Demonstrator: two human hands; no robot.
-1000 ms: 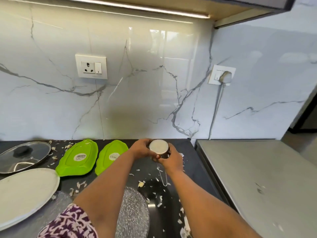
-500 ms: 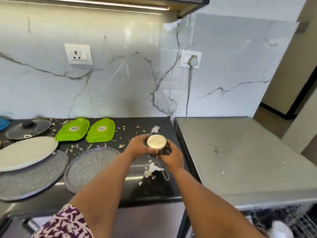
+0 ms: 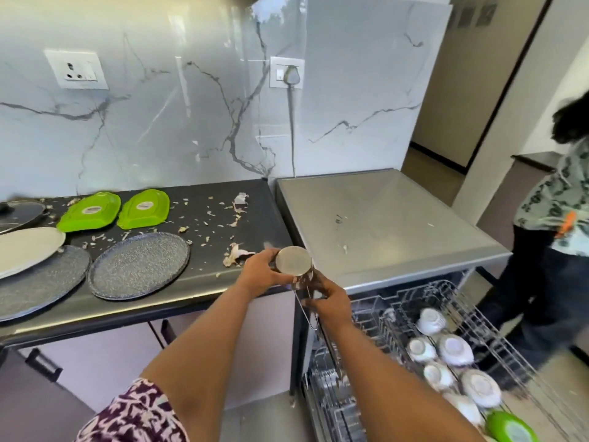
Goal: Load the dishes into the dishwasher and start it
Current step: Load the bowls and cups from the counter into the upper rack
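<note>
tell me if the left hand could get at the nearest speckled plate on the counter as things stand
Probably not right away: the left hand is gripping the steel cup along with the right hand. The speckled plate lies uncovered just to its left, so once it lets go the way looks free.

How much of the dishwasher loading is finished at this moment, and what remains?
Done: several white bowls sit upside down in the pulled-out rack, with a green item at its near end. In hand: the left hand and right hand hold a steel cup above the counter edge. Left: two green plates, speckled plates, a white plate, a glass lid; starting it.
</note>
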